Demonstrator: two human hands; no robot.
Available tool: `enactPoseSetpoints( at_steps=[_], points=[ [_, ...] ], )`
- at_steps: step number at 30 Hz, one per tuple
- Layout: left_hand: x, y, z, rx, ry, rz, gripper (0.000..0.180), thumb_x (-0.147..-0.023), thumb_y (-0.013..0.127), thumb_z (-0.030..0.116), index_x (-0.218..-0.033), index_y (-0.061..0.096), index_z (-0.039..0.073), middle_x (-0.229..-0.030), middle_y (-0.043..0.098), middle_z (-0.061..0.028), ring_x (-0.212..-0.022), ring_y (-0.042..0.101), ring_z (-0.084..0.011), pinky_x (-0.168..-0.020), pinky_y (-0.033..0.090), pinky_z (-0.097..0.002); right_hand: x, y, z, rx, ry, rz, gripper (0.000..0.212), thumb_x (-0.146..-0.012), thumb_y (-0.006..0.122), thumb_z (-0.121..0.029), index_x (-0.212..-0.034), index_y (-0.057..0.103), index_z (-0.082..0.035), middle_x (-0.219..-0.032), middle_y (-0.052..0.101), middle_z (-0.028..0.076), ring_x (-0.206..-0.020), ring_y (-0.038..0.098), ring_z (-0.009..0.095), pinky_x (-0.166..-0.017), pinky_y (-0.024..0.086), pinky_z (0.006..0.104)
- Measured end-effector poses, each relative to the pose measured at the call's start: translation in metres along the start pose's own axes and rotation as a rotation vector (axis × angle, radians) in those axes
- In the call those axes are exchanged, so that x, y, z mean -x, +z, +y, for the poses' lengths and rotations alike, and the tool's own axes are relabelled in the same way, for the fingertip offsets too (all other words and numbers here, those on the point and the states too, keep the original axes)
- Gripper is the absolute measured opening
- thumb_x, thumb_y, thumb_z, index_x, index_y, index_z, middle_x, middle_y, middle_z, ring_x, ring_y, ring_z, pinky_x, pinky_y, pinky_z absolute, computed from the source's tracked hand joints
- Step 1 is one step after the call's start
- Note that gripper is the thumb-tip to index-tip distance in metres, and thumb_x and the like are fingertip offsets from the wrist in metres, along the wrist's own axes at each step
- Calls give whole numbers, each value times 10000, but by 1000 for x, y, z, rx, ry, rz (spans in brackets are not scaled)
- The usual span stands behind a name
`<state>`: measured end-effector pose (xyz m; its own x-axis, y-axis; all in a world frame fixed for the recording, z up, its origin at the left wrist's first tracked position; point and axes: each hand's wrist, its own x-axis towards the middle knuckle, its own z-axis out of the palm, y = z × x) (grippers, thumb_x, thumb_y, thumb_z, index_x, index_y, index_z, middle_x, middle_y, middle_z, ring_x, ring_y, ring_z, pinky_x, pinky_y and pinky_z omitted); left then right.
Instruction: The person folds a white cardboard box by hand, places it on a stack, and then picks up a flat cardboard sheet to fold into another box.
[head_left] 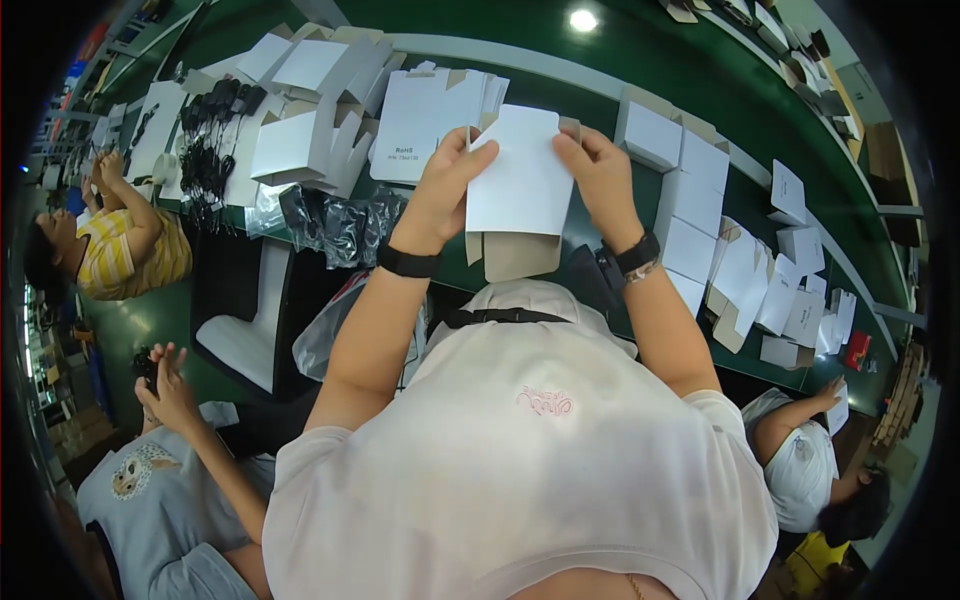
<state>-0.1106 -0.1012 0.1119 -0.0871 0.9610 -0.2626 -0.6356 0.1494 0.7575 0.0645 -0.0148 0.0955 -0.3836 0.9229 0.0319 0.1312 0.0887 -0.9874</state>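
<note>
Between my two hands is a white cardboard box (515,185), held up over the near edge of the green bench, with its grey-brown end flap hanging toward me. My left hand (447,185) grips its left side, thumb on the white face. On the right side my right hand (598,175) has its thumb against the upper edge, fingers behind the box and partly hidden. Just left of the box lies a stack of flat white cartons (425,115). Plastic-wrapped dark items (340,225) sit by my left forearm.
Open white boxes (300,145) and black cables (210,140) crowd the bench at left. Closed white boxes (692,205) stand in a row at right, with opened ones (750,275) beyond. Co-workers are at the left (135,245), lower left (170,490) and lower right (805,470).
</note>
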Motion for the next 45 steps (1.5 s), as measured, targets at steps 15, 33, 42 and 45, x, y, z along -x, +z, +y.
enactPoseSetpoints(
  at_steps=[15,33,42,45],
  points=[
    [-5,-38,-57,6,-40,164,311,-809,644,89,-1072,488,36,-958,561,-47,-909,540,-123,-812,445,-263,25,-2,53,-233,282,-16,286,-804,667,-277,-825,646,7,-721,565,-40,-635,451,41,-546,357,205],
    [-2,-55,-97,107,11,193,334,-748,661,3,-998,450,68,-922,514,-33,-851,538,-126,-746,468,-257,38,11,71,-567,265,-135,227,-822,656,-173,-984,558,-47,-882,572,-7,-803,514,70,-745,405,212],
    [6,-46,-96,-222,-2,66,493,-842,591,92,-1283,384,19,-1158,519,-87,-1055,497,-159,-879,402,-253,42,7,92,-464,296,-53,284,-854,618,-181,-1088,508,-64,-814,578,-4,-732,493,56,-668,399,194],
    [9,-43,-97,-413,36,84,482,-913,501,196,-1355,351,76,-1085,517,-38,-1020,459,-107,-891,368,-241,43,5,99,-351,265,-73,249,-871,593,-197,-1064,543,-47,-799,579,7,-711,480,52,-642,398,196]
  ],
)
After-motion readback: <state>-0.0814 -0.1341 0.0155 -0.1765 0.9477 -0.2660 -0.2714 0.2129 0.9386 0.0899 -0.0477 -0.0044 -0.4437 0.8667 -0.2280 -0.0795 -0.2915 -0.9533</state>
